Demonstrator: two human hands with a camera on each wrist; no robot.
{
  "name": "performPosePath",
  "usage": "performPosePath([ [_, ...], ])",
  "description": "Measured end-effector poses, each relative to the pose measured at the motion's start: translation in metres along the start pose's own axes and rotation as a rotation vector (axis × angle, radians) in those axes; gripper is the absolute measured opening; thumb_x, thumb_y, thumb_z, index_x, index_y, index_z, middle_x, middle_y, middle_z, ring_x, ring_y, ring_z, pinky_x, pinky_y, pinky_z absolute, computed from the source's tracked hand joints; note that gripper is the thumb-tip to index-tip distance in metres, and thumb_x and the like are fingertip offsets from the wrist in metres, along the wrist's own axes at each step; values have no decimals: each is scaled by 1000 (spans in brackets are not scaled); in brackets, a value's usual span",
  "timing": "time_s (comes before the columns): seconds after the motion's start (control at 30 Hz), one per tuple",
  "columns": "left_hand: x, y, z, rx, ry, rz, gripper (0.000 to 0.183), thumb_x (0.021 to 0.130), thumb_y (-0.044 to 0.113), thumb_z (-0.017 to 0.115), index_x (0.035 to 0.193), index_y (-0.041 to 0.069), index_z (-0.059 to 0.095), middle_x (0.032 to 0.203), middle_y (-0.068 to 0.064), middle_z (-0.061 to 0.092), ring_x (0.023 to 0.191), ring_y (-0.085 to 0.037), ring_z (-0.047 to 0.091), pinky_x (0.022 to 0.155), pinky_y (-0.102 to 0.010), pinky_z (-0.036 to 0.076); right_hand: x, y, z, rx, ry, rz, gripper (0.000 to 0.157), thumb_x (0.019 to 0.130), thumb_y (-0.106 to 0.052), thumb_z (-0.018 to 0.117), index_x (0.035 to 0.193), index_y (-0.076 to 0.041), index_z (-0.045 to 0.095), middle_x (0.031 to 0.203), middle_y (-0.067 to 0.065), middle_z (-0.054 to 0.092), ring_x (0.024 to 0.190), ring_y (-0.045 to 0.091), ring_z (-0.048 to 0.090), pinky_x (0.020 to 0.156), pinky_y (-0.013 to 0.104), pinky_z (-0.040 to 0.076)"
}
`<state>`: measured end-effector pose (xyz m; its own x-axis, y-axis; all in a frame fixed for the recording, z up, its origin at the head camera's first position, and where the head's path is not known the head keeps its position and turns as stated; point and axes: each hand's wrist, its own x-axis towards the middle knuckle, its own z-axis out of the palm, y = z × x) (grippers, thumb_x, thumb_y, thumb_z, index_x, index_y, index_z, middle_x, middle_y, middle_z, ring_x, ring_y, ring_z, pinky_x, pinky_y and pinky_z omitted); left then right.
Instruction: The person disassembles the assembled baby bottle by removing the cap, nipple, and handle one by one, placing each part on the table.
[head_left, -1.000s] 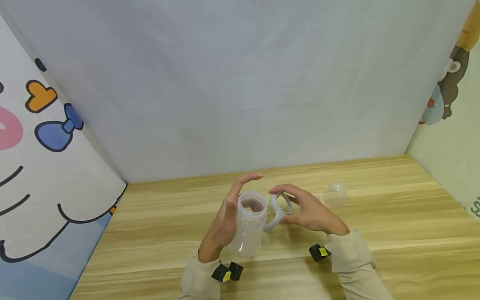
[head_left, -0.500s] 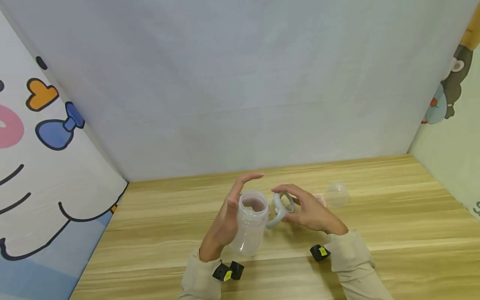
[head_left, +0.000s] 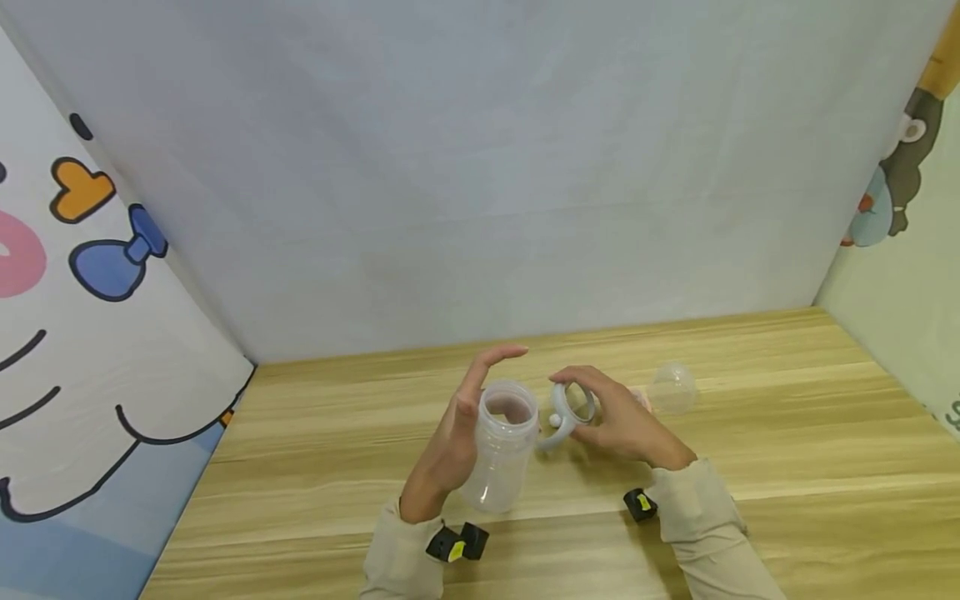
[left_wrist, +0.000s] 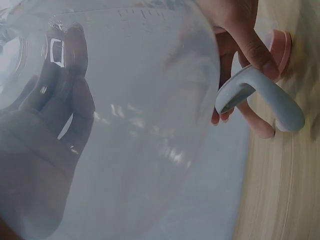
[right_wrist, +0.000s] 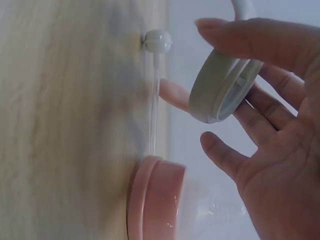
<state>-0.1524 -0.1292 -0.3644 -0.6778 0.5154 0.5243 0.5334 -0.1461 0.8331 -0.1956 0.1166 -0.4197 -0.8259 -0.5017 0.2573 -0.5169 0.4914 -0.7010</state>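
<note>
My left hand (head_left: pixel 447 442) holds a clear baby bottle (head_left: pixel 501 467) with an uncapped threaded mouth, its index finger raised beside the rim. Through the bottle wall (left_wrist: pixel 135 125), parts of a hand show in the left wrist view. Just right of the bottle, my right hand (head_left: pixel 626 423) pinches a grey-blue bottle handle (head_left: pixel 560 433), a ring with a curved grip, between thumb and fingers. The ring (right_wrist: pixel 215 92) faces sideways in the right wrist view. Below it lie a straw with a white ball end (right_wrist: pixel 157 41) and a pink collar (right_wrist: pixel 160 200) with a clear teat.
A clear dome cap (head_left: pixel 673 388) stands on the wooden table (head_left: pixel 787 433) beyond my right hand, beside the pink collar. A pale cloth wall (head_left: pixel 480 183) rises behind the table, with printed panels at both sides.
My right hand has moved slightly right with the bottle handle, widening the gap to the bottle. The white ball end now shows beside the ring. My left hand and the bottle have barely moved.
</note>
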Motion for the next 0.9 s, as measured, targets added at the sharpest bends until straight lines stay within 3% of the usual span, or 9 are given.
performPosePath([
  [0.23,0,0,0,4,-3,-2,94,95,79,13,154,5,23,83,-34,65,78,-7,69,64,-35,59,1,5,2,-87,30,-1,73,72,15,77,138,-7,54,145,15,54,134,40,51,106,57,47],
  [0.9,-1,1,1,10,-2,-13,94,96,79,13,154,6,24,84,-34,65,77,-6,69,63,-36,59,1,6,5,-134,63,27,75,71,24,68,136,-9,54,146,15,54,138,39,50,109,58,43],
])
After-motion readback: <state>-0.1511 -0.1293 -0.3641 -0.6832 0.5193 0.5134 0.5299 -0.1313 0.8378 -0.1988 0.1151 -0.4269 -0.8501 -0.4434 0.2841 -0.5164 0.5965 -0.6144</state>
